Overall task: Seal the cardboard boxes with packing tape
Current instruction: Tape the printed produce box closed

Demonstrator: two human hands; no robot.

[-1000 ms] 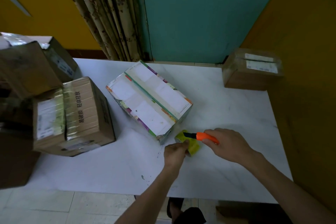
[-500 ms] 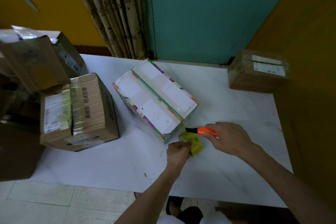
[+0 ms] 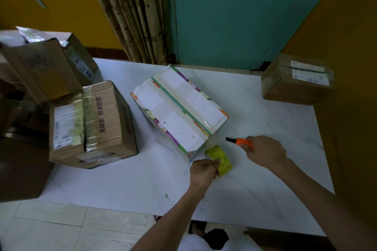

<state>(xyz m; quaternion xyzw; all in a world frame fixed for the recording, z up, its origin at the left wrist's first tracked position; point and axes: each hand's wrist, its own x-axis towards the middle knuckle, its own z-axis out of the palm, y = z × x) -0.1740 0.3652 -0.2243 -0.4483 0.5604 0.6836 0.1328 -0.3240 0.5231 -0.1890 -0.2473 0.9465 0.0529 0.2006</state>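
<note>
Tape roll (image 3: 219, 158) is gripped in the curled left hand (image 3: 203, 171), just beside the near corner of the printed box (image 3: 177, 112) on the white table (image 3: 265, 185). An orange cutter (image 3: 237, 141) is clasped in the right hand (image 3: 263, 151), tip aimed left at that corner. The taped seam (image 3: 181, 106) is laid diagonally, far-left to near-right; the left hand is nearer.
</note>
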